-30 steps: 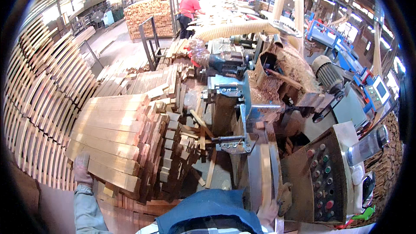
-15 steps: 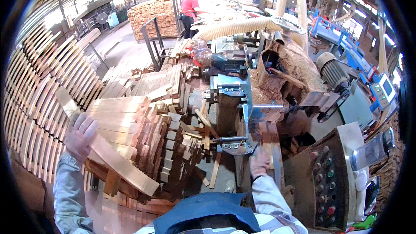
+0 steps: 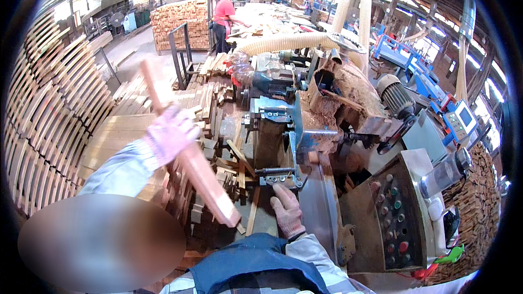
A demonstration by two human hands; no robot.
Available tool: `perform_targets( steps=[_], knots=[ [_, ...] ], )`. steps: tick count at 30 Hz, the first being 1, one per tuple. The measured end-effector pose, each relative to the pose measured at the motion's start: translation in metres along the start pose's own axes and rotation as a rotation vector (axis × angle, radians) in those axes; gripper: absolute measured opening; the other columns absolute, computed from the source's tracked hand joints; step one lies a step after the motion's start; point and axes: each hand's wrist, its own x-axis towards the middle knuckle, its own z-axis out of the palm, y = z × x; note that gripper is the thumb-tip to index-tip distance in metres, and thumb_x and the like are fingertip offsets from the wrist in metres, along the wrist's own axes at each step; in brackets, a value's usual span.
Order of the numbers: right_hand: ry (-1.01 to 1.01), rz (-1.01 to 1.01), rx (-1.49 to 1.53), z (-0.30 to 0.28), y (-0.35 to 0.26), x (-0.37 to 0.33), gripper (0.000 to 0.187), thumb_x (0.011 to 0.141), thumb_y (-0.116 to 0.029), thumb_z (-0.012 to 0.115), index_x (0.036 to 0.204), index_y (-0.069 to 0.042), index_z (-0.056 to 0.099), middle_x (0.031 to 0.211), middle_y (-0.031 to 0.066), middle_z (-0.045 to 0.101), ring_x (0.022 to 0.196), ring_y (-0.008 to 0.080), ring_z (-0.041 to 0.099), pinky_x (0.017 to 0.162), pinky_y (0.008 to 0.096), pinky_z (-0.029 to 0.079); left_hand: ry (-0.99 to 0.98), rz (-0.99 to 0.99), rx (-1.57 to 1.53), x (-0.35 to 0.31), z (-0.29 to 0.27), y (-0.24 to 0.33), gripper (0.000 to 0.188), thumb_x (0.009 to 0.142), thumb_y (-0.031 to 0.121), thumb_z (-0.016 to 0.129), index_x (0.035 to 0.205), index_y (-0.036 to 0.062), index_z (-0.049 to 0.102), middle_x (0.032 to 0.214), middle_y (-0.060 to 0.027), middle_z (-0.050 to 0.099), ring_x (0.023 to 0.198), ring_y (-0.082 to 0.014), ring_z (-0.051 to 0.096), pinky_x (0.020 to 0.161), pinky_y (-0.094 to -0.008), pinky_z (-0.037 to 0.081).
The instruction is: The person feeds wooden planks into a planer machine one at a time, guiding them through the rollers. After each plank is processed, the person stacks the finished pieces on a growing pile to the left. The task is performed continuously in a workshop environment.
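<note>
My left hand [image 3: 169, 133], in a pale glove, is closed around a long wooden board [image 3: 202, 178]. The board is tilted above the stacked boards, its near end toward the middle; its far end is smeared by motion. My right hand [image 3: 287, 210], also gloved, holds nothing, with its fingers partly spread. It is beside the metal bed [image 3: 317, 207] of a woodworking machine, just below a clamp bracket [image 3: 280, 178]. A piece of wood [image 3: 313, 157] shows its end at the far part of the bed.
Stacked boards [image 3: 117, 136] lie at left, with a tall slatted wood pile [image 3: 41, 130] beyond. Sawdust [image 3: 348, 84] coats the machine; a ribbed hose [image 3: 283, 42] crosses behind. A control box [image 3: 389, 218] stands at right. Farther back is a person in red [image 3: 223, 13]. A blurred oval hides the lower left.
My left hand has lifted the board from beside the stack and swung it right, toward the middle. My right hand has come off the machine bed to its left side.
</note>
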Motion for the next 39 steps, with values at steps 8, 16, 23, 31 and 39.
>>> perform_targets(
  steps=[8, 16, 23, 31, 39],
  knots=[
    [-0.326, 0.188, -0.082, 0.009, -0.085, 0.000, 0.109, 0.079, -0.038, 0.081, 0.161, -0.002, 0.020, 0.158, 0.0260, 0.035, 0.145, 0.0377, 0.039, 0.118, 0.0393, 0.034, -0.164, 0.267, -0.132, 0.084, -0.022, 0.107, 0.043, 0.088, 0.024, 0.067, 0.128, 0.0089, 0.062, 0.127, -0.0136, 0.066, 0.128, -0.0321, 0.057, 0.118, -0.0552, 0.032],
    [0.052, 0.476, -0.254, -0.038, -0.024, -0.094, 0.100, 0.076, -0.024, 0.082, 0.159, -0.006, 0.029, 0.141, 0.0275, 0.053, 0.131, 0.0388, 0.054, 0.110, 0.0413, 0.042, -0.234, 0.342, -0.078, 0.112, -0.063, 0.128, 0.060, 0.105, 0.032, 0.040, 0.161, 0.0154, 0.024, 0.168, -0.0136, 0.022, 0.156, -0.0266, 0.021, 0.128, -0.0481, 0.016],
    [-0.145, 0.861, -0.848, -0.133, 0.043, -0.286, 0.092, 0.075, -0.031, 0.081, 0.152, -0.005, 0.036, 0.111, 0.0260, 0.066, 0.103, 0.0442, 0.064, 0.090, 0.0535, 0.050, -0.448, -0.423, -0.428, 0.012, -0.007, -0.001, 0.065, 0.089, 0.014, 0.067, 0.151, 0.0096, 0.045, 0.156, -0.0122, 0.046, 0.150, -0.0279, 0.034, 0.127, -0.0410, 0.021],
    [0.061, 0.629, -1.091, -0.138, 0.089, -0.279, 0.089, 0.077, -0.029, 0.077, 0.150, 0.000, 0.035, 0.132, 0.0230, 0.057, 0.115, 0.0434, 0.056, 0.098, 0.0526, 0.046, -0.679, -0.891, -0.218, -0.238, 0.097, -0.090, 0.055, 0.081, 0.014, 0.077, 0.133, 0.0119, 0.058, 0.130, -0.0141, 0.065, 0.120, -0.0326, 0.061, 0.099, -0.0412, 0.052],
    [0.195, 0.617, -1.025, -0.113, 0.195, -0.085, 0.088, 0.088, -0.038, 0.068, 0.159, -0.008, 0.026, 0.140, 0.0205, 0.051, 0.124, 0.0389, 0.050, 0.107, 0.0503, 0.040, -1.022, -0.964, -0.217, -0.282, 0.088, -0.043, 0.066, 0.074, 0.008, 0.076, 0.134, 0.0218, 0.054, 0.122, -0.0144, 0.065, 0.113, -0.0363, 0.064, 0.092, -0.0439, 0.055]
  ],
)
